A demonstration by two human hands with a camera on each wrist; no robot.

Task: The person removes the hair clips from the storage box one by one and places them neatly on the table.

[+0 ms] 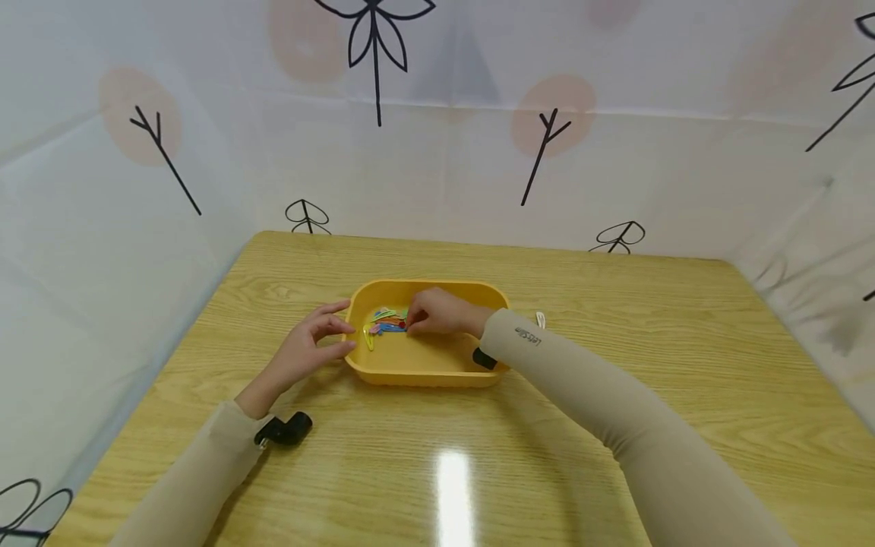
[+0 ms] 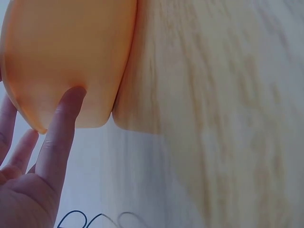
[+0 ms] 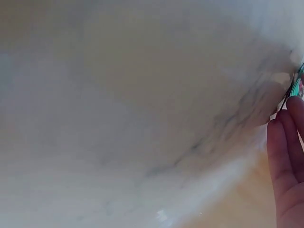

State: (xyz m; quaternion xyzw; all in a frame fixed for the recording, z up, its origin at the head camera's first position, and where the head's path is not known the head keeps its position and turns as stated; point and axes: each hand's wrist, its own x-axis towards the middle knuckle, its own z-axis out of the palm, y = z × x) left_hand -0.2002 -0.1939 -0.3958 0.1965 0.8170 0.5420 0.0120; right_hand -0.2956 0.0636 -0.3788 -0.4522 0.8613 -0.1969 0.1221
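A yellow plastic basin (image 1: 424, 377) stands on the table and holds a small pile of colourful snap hair clips (image 1: 388, 314) in green, blue, orange and pink. My right hand (image 1: 440, 311) reaches into it, fingers bent down at the pile's right side. In the right wrist view its fingertips (image 3: 293, 107) are right at a green clip (image 3: 296, 88); whether they pinch one I cannot tell. My left hand (image 1: 311, 342), fingers spread and relaxed, rests against the basin's left end. The left wrist view shows one fingertip (image 2: 76, 94) on the outer wall (image 2: 71, 47).
A white snap hair clip (image 1: 541, 320) lies on the wooden table (image 1: 383, 463) just right of the basin, close to the right sleeve (image 1: 588, 387). Behind the table hangs a pale cloth (image 1: 437, 175) with plant drawings.
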